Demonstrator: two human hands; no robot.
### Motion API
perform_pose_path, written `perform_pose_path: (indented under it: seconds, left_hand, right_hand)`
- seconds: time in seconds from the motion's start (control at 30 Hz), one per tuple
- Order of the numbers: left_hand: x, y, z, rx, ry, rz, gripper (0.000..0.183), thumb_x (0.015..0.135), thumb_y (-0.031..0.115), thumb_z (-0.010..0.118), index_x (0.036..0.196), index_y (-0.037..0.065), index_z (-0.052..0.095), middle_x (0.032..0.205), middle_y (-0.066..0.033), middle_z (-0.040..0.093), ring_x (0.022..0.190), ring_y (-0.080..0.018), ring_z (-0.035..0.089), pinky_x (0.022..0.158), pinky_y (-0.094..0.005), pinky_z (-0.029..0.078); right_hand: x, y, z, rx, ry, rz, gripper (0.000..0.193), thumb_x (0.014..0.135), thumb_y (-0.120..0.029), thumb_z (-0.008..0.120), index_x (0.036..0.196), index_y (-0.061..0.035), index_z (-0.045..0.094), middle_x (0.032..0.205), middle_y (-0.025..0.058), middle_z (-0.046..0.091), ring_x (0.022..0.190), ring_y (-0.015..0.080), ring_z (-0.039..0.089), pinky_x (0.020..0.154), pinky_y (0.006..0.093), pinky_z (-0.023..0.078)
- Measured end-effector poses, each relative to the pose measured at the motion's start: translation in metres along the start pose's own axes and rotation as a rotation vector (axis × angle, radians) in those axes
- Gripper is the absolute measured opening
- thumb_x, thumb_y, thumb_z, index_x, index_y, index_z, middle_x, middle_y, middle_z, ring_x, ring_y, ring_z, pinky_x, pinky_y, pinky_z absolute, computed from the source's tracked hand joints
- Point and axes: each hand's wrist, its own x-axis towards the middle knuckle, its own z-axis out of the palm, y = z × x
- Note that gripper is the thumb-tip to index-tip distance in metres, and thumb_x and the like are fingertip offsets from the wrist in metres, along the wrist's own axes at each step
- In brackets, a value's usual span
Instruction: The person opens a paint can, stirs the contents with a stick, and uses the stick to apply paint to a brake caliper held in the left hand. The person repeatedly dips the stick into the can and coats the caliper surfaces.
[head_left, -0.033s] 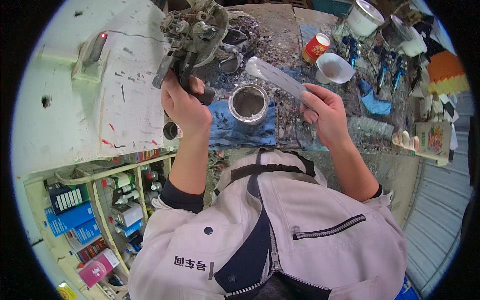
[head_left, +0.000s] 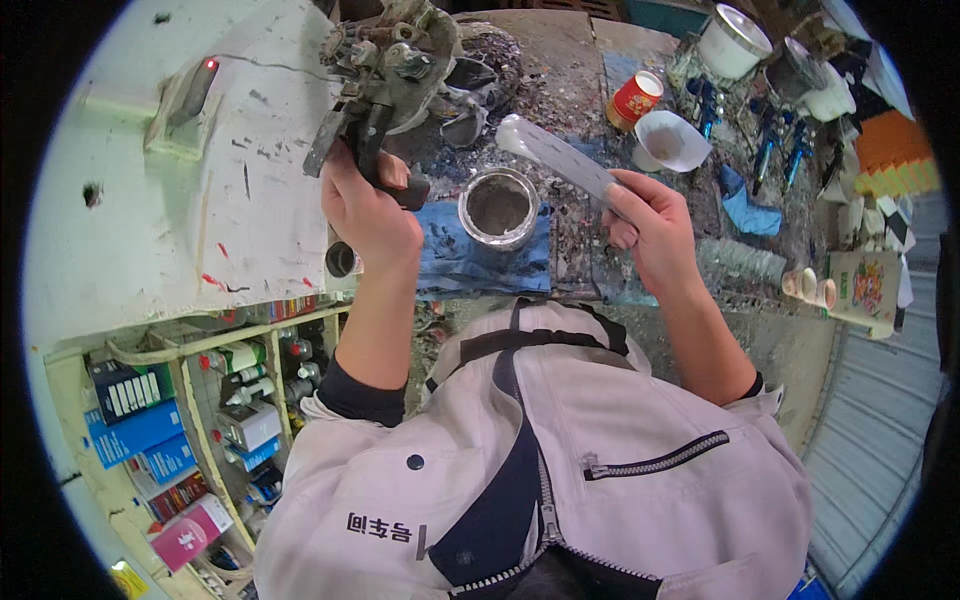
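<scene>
Worktop (head_left: pixel 560 60), grimy, spreads before me, a blue cloth (head_left: pixel 450 268) at its near edge. My left hand (head_left: pixel 372 212) wraps its fingers around a black handle (head_left: pixel 376 138); my right hand (head_left: pixel 655 225) pinches a grey stick (head_left: pixel 572 166) between thumb and fingers, its far end smeared white. Between my hands an open tin (head_left: pixel 499 208) stands on the cloth, apart from the stick.

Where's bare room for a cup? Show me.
The white board between the red-lit device and the left hand looks free. A narrow gap lies between the open can and right hand. Crowded: upper right, around the white bowl.
</scene>
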Motion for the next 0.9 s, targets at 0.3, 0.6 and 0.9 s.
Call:
perform_pose_path:
  seconds: [0.3,0.6,0.9]
  left_hand:
    - [-0.006,0.017,-0.012,-0.143,0.149,-0.086,0.05,0.112,0.041,0.041,0.077,0.007,0.051,0.062,-0.002,0.045,0.058,-0.0148,0.042,0.06,-0.0325,0.038]
    - [-0.051,0.028,-0.037,-0.456,0.286,-0.386,0.055,0.109,0.052,0.041,0.071,0.013,0.046,0.058,0.0016,0.037,0.057,-0.0155,0.035,0.066,-0.0326,0.035]
    - [-0.084,0.025,-0.047,-0.481,0.294,-0.392,0.055,0.109,0.048,0.04,0.067,0.013,0.045,0.056,0.0015,0.036,0.056,-0.0159,0.037,0.065,-0.035,0.037]
  right_hand:
    - [0.025,-0.005,-0.002,0.031,-0.069,-0.066,0.03,0.101,-0.009,0.066,0.127,0.0065,0.067,0.084,0.008,0.067,0.061,0.0062,0.052,0.054,0.0222,0.039]
    - [0.14,-0.052,0.053,-0.679,-0.02,-0.564,0.026,0.1,-0.016,0.067,0.119,-0.0009,0.074,0.09,0.0086,0.073,0.075,0.0147,0.067,0.068,0.0307,0.052]
    - [0.271,-0.035,0.112,-1.293,-0.162,-1.094,0.026,0.096,-0.015,0.062,0.118,-0.0076,0.074,0.098,0.0192,0.071,0.093,0.0406,0.069,0.083,0.049,0.056]
